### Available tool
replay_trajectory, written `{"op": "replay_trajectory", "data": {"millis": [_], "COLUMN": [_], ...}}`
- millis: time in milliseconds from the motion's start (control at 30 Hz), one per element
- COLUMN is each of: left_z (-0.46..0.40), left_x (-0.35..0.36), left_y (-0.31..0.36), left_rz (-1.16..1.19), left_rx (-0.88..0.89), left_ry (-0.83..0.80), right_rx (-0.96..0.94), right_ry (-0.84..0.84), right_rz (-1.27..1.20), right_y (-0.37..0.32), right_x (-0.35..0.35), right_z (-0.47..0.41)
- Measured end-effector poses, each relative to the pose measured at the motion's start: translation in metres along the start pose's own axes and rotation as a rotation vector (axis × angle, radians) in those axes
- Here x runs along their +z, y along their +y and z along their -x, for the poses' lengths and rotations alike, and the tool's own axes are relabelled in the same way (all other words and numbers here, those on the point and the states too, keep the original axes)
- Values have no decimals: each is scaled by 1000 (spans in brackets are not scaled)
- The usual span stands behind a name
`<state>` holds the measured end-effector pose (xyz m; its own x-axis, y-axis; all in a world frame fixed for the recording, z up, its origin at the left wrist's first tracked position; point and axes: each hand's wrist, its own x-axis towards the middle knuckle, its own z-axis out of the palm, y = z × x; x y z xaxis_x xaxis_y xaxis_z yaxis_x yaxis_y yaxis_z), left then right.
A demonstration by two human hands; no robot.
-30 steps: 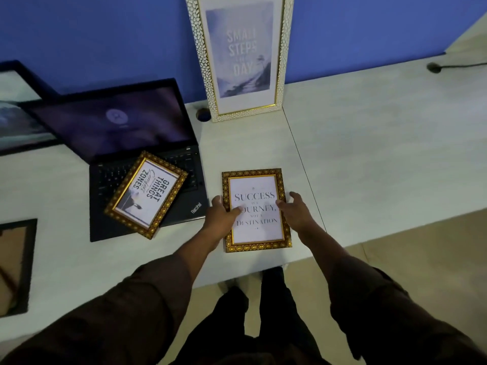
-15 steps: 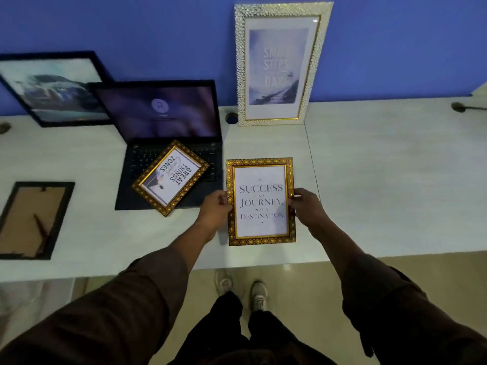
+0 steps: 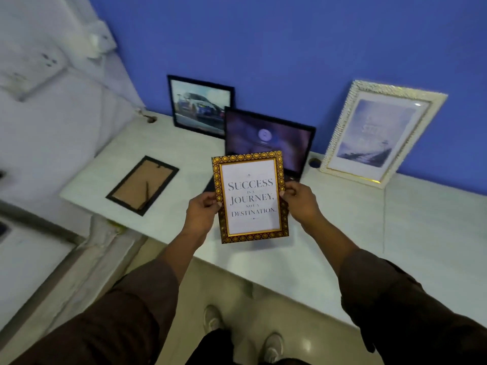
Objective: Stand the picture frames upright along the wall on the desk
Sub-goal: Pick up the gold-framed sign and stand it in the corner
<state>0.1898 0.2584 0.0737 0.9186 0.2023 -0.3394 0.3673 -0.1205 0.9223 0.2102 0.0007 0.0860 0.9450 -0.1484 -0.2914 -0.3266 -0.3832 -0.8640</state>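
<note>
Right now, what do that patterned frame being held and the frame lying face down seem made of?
The gold-patterned frame looks like glossy moulded plastic or lacquered wood; its shiny gilt inner edge suggests a coating. The face-down frame shows a matte brown fibreboard-like back with a black rim, material unclear.

You hold the quote frame [image 3: 250,197] above the worktop [image 3: 421,233], left hand [image 3: 201,213] and right hand [image 3: 300,202] on its sides. Behind it sits the laptop [image 3: 268,139]. Car frame [image 3: 201,106] leans behind-left, large frame [image 3: 379,133] right. Face-down frame [image 3: 142,185] lies left.
</note>
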Motion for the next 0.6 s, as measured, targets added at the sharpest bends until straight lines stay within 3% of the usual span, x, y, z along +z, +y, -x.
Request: {"op": "replay_trajectory", "data": {"millis": [200,600], "left_z": [-18,-103], "left_x": [-99,-297], "left_y": [16,13], "left_rz": [43,50], "left_rx": [57,27], "left_ry": [94,241], "right_rx": [-152,-199], "right_ry": [-109,-190], "right_rz": [18,106], "right_y": [-72,-189], "right_x": [85,275], "right_z": [-25,-67]}}
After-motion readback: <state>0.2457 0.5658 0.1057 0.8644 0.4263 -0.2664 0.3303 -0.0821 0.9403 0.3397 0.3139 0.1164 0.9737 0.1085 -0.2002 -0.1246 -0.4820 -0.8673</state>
